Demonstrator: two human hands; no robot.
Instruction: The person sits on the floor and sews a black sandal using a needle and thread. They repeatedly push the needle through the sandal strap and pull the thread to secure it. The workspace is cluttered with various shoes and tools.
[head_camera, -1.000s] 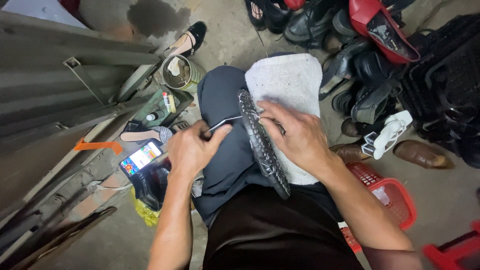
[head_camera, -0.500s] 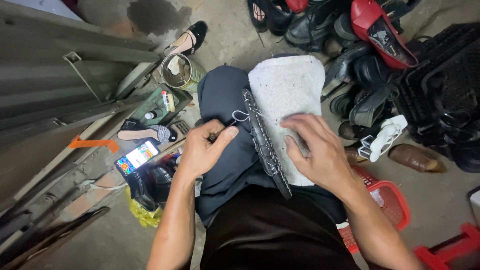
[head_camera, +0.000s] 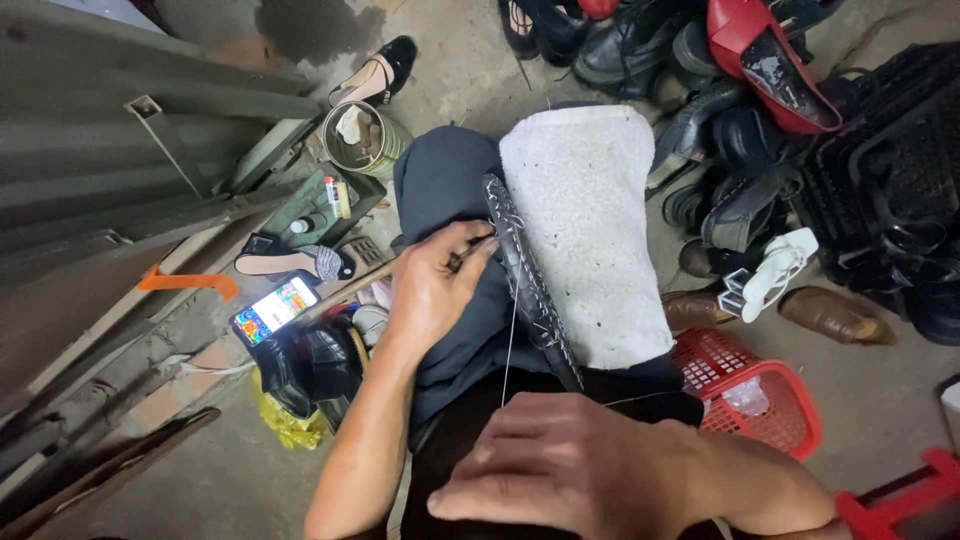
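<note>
Bare forearms without sleeves, dark navy trousers, a black top, no gloves or rings visible.

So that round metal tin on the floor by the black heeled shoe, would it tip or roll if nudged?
The tin stands upright on a flat base, so it probably slides rather than rolls. It holds only some pale scraps, so it is likely light and could tip if pushed near the rim.

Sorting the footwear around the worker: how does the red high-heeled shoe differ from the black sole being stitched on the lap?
The red high-heeled shoe is glossy and lies in the heap of shoes on the floor, untouched; the black sole is dark, long and thin, and stands on edge between the knees beside a white cloth. The left hand works a wooden-handled tool at the sole, and thread runs from it towards the right hand.
</note>
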